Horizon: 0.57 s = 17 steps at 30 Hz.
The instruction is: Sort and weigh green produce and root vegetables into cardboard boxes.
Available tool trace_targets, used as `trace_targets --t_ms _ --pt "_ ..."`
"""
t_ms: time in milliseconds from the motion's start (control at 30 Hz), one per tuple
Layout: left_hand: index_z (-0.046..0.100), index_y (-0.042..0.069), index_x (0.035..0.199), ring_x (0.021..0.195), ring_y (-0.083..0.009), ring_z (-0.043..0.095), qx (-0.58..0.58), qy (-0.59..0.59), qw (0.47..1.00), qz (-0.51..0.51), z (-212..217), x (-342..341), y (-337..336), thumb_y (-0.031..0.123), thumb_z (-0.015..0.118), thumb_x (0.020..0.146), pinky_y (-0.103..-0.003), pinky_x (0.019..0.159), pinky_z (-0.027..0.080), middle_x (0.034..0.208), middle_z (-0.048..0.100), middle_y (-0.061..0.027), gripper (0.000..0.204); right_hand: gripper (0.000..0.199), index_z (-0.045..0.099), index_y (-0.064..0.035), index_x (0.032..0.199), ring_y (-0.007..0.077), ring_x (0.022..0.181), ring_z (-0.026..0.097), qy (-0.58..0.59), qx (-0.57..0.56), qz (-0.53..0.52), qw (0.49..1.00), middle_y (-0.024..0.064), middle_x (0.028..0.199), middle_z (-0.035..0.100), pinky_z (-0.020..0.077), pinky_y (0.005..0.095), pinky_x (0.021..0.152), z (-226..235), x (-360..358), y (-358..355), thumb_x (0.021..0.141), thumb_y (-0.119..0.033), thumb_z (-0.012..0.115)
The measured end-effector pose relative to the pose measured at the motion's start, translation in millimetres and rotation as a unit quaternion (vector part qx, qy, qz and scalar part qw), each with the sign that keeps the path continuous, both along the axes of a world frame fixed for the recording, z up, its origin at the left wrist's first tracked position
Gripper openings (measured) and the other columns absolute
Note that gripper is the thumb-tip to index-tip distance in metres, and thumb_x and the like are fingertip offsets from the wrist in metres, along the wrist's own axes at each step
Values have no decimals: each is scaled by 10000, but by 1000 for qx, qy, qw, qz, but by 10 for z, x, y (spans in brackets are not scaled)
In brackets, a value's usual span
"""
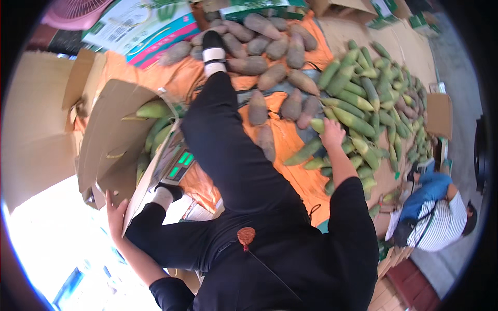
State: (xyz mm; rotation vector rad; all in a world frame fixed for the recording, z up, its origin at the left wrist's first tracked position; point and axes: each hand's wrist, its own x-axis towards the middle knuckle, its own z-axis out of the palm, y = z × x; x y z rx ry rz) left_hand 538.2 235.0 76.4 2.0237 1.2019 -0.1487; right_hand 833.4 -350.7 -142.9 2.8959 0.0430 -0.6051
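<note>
My right hand (333, 135) has its fingers closed around one end of a green radish (317, 125) at the left edge of a large heap of green radishes (355, 101). More green radishes (305, 152) lie just below that hand. At the left, my left hand (116, 213) rests by the near flap of an open cardboard box (111, 132), its visible fingers stretched and apart. Inside the box lie several green radishes (154, 109), partly hidden by the flaps. A scale with a lit green display (181, 165) stands beside the box, next to my leg.
Purplish-brown radishes (276, 49) lie on an orange sheet (288, 179) ahead. My legs stretch between the box and the heap. A printed carton (140, 26) and a pink fan (72, 13) are at the far left. Another person (438, 215) bends over at the right.
</note>
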Motion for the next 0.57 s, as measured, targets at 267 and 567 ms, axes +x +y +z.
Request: trace_targets --t_ms 267,567 --pt "164 40 1444 1081 -250 533 -97 -81 990 63 -52 -139 130 22 716 686 -332 920 434 1270 477 -203 938 680 450 -71 1264 294 1088 531 -84 237 -90 964 123 1179 548 438 425 890 -28 229 -326 668 -152 767" --pt "189 65 1446 1262 -319 374 -37 -27 998 33 -55 -278 189 124 762 664 -384 1050 301 1416 295 -190 972 556 453 -43 1266 207 1000 559 -41 616 -52 785 100 1137 575 432 333 886 1481 907 1009 772 -96 702"
